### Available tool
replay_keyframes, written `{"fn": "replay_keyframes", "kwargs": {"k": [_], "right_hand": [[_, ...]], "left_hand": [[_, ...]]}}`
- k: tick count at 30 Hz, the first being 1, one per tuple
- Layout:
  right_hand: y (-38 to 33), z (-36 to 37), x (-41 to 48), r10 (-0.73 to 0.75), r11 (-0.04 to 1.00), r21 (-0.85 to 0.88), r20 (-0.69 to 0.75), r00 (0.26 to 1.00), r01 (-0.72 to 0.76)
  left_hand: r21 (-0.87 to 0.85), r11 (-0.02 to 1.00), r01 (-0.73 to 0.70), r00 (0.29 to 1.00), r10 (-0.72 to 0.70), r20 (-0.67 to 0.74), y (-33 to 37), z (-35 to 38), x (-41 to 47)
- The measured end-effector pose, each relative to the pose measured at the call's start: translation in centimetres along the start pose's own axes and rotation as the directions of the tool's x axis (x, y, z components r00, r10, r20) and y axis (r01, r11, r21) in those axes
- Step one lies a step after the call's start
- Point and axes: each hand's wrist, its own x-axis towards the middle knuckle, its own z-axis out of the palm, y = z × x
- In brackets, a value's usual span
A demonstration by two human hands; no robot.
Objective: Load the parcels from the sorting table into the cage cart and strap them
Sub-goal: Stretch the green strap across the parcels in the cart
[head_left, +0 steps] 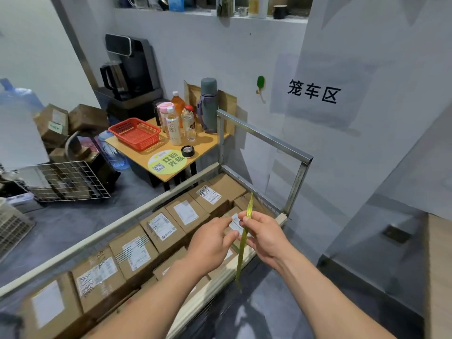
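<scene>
Several brown cardboard parcels (137, 253) with white labels lie packed in rows inside the cage cart (299, 177), a low metal frame along the wall. A thin yellow-green strap (242, 253) hangs upright over the cart's near rail. My right hand (263, 234) pinches the strap near its top between thumb and fingers. My left hand (212, 241) is just left of it, fingertips curled towards the strap at about the same height; whether they touch it is unclear.
A small wooden table (208, 148) stands behind the cart with a red basket (134, 133), bottles and a grey flask (209, 104). To the left are a wire tray (66, 179) and loose boxes (71, 123) on the grey floor (73, 223).
</scene>
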Motion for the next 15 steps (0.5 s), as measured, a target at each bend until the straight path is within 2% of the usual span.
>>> {"fn": "replay_keyframes", "kwargs": {"k": [3,8,15], "right_hand": [[0.4,1.5,-1.5,-0.010,1.000,0.002,-0.014,1.000,0.010],[2.3,4.5,-4.3,-0.041,0.998,0.052,-0.023,0.999,0.042],[6.5,11.0,-8.5,-0.102,0.994,0.016,-0.083,0.991,0.104]], "left_hand": [[-0.129,0.991,0.033,0.999,-0.037,-0.026,-0.1,-0.7,-1.2],[-0.323,0.946,0.015,0.998,0.006,0.066,-1.1,-1.3,-3.7],[-0.469,0.880,0.079,0.990,-0.013,0.143,-5.1,-2.9,-9.0]]}}
